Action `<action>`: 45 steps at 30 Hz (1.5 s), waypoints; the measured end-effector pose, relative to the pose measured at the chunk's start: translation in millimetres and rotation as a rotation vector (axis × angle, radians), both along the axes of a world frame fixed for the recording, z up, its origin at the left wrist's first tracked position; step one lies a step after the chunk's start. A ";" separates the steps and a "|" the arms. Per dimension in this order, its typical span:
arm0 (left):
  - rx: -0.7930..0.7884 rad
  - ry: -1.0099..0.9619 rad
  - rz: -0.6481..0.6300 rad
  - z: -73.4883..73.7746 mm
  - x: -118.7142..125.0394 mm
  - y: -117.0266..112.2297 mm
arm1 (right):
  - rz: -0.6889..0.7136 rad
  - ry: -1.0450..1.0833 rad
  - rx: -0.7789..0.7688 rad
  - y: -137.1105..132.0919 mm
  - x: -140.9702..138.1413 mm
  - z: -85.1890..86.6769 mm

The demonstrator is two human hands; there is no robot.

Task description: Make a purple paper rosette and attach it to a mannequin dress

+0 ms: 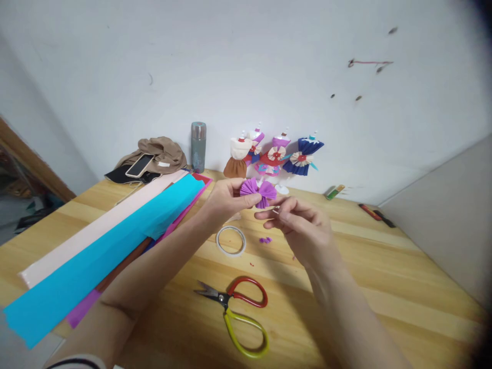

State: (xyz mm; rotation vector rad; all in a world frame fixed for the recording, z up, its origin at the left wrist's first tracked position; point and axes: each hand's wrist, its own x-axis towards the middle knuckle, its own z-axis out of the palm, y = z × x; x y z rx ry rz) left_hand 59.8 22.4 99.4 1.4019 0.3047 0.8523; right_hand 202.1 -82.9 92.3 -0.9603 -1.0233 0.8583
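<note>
My left hand [226, 200] pinches a small purple pleated paper bow [258, 191] at its middle, held up above the wooden table [384, 287]. My right hand [303, 225] is just right of the bow, fingers pinched together on something thin and pale that I cannot make out. Below the hands lie a roll of white tape [230, 240] and small purple paper scraps [265, 240]. Scissors [238, 307] with one red and one yellow handle lie nearer to me.
Long sheets of pink, cyan and purple crepe paper [100, 256] lie at the left. Paper dresses on small stands [272, 156], a grey flask [198, 146], a brown cloth with a phone [140, 165], a glue stick [335, 191] and a red-black tool [376, 214] line the back edge.
</note>
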 end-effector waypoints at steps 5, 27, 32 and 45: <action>0.062 0.093 0.022 4.6 -2.3 1.1 | -0.040 -0.269 0.084 -8.8 9.8 2.0; 0.075 0.189 -0.231 -0.9 -5.5 11.3 | -0.121 -0.586 0.273 -13.5 5.0 10.7; -0.043 0.125 -0.214 -5.1 -0.7 8.2 | -0.112 -0.513 0.227 -13.4 1.7 9.1; -0.045 0.154 -0.218 -1.3 -3.6 11.7 | -0.054 -0.339 0.155 -16.4 9.1 4.9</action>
